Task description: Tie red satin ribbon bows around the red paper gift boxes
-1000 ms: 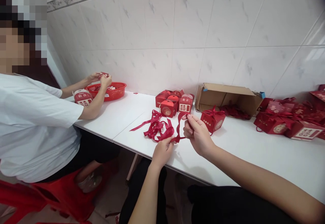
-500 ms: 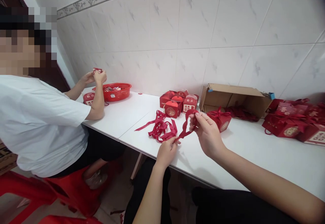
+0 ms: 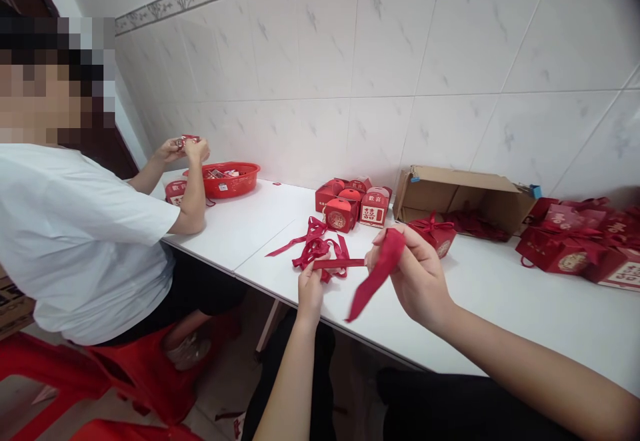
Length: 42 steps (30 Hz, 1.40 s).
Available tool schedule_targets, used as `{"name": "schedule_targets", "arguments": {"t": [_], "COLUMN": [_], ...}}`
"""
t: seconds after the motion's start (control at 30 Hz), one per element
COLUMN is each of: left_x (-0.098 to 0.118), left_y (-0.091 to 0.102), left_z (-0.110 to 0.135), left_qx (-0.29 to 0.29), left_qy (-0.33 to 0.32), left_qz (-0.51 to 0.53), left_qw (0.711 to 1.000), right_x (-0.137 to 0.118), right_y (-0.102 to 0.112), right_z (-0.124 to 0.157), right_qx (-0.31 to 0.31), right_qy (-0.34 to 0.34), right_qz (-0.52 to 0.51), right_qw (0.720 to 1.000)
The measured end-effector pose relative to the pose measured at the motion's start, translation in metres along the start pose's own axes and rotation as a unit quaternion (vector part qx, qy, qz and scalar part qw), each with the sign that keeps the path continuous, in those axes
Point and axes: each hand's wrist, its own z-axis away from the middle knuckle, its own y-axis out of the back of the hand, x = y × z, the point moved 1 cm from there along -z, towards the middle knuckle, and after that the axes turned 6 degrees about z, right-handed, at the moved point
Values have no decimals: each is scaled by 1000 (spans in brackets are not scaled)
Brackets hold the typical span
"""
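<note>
A dark red ribbon (image 3: 377, 279) runs between my two hands, its stretch between them pulled straight. My left hand (image 3: 311, 289) pinches it near the table's front edge. Higher and to the right, my right hand (image 3: 417, 274) grips the same ribbon, and a wide loose end hangs down from its fingers. Behind my left hand lies a tangled pile of red ribbons (image 3: 310, 249) on the white table. Just beyond my right hand sits a red gift box (image 3: 440, 235) with a ribbon bow, partly covered by the hand.
Several red gift boxes (image 3: 341, 215) stand near the wall. An open cardboard box (image 3: 463, 181) on its side holds red ribbon. More bowed boxes (image 3: 560, 247) are at the right. At the left, a seated person (image 3: 85, 241) handles a small red item beside a red basket (image 3: 235, 184).
My hands have moved apart, the left one slightly leftward, pulling the slack ribbon straight. A loose end now hangs below my right hand. The other person's hands have shifted slightly.
</note>
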Motion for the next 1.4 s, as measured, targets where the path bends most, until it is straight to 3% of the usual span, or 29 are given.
{"name": "schedule_targets", "arguments": {"t": [0.1, 0.23, 0.43, 0.57, 0.73, 0.8, 0.87, 0.93, 0.97, 1.03, 1.1, 1.23, 1.4], "left_x": [1, 0, -1, 1, 2, 5, 11, 20, 24, 27, 22, -4, -37], "left_y": [6, 18, 31, 35, 41, 38, 33, 26, 23, 18, 14, -8, -72], "left_z": [-2, -8, -12, -10, -11, -13, -18, -28, -35, -53, -71, -86, -64], "left_qx": [48, 116, 95, 95, 95, 116, 150, 172, 171, 150, 116, -15, -248], "left_qy": [10, 36, 51, 72, 47, 45, 31, -9, -27, -28, 4, 28, -30], "left_qz": [102, 271, 447, 539, 551, 509, 395, 116, -55, -328, -446, -553, -596], "left_qw": [994, 955, 888, 834, 828, 852, 906, 978, 983, 932, 887, 833, 763], "right_x": [-6, -10, -8, -6, -11, -15, -19, -19, -18, -14, -8, 1, -4], "right_y": [1, 1, -2, 0, 2, 2, 0, -5, -7, -12, -17, -25, -37], "right_z": [1, 3, 5, 8, 12, 12, 13, 14, 15, 18, 21, 24, 21], "right_qx": [4, -13, -51, -116, -210, -249, -322, -414, -455, -510, -537, -581, -640], "right_qy": [21, 46, 25, 29, 58, 81, 85, 80, 79, 75, 76, 87, 102], "right_qz": [13, -3, -28, -3, 39, 51, 67, 94, 113, 157, 193, 244, 316], "right_qw": [1000, 999, 998, 993, 975, 964, 941, 902, 880, 842, 817, 772, 693]}}
